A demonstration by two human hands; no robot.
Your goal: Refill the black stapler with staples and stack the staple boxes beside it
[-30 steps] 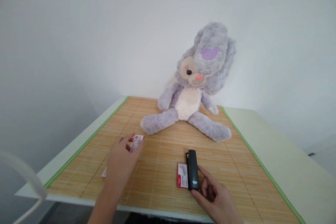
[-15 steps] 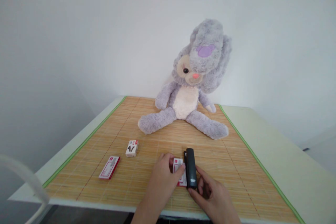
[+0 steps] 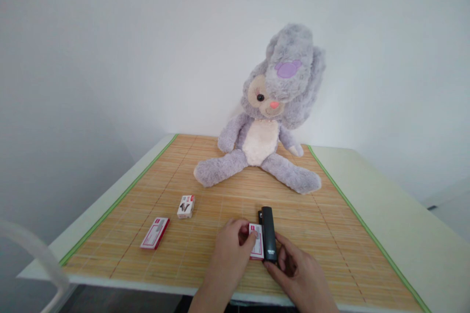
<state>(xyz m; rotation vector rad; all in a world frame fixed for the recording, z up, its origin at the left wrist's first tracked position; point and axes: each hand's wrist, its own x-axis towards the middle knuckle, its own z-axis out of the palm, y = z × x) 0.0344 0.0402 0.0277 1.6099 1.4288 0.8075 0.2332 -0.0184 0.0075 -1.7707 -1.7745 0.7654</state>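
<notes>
My left hand (image 3: 231,249) pinches a small white-and-red paper pad (image 3: 258,250), thumb on top and fingers along its left edge. Right beside the pad stands a black stapler (image 3: 269,234), lengthwise away from me. The pad's right edge meets the stapler's side; whether it sits between the jaws I cannot tell. My right hand (image 3: 301,274) grips the stapler's near end from the right, its thumb at the front and fingers along the side.
A second white-and-red pad (image 3: 154,234) lies on the left of the bamboo mat (image 3: 147,195). Behind it sits a small white box (image 3: 186,207) with a dark clip-like picture. A grey plush rabbit (image 3: 261,142) leans against the wall (image 3: 147,49) at the back.
My left hand has slid the pad right, closer against the stapler, so less of its right side shows. The right hand keeps its hold on the stapler.
</notes>
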